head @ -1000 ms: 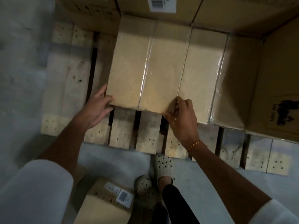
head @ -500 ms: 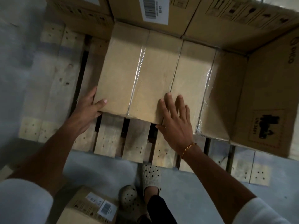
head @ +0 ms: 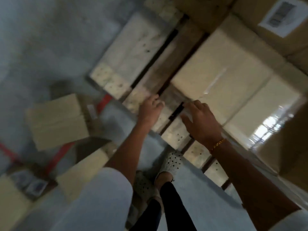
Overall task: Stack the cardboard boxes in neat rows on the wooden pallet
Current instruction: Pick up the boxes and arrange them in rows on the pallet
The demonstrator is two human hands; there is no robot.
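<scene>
Both hands empty, fingers loose: left hand & right hand over pallet edge, beside placed box. Next, prob: grab box on floor, left of hands

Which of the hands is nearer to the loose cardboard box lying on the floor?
Left. The left hand hangs over the wooden pallet edge, just right of the loose cardboard box in the view. The right hand is farther right, beside the taped box on the pallet.

Dim, heavily motion-blurred, tilted wide-angle view; window glare on the taped box (edges smeared).
</scene>
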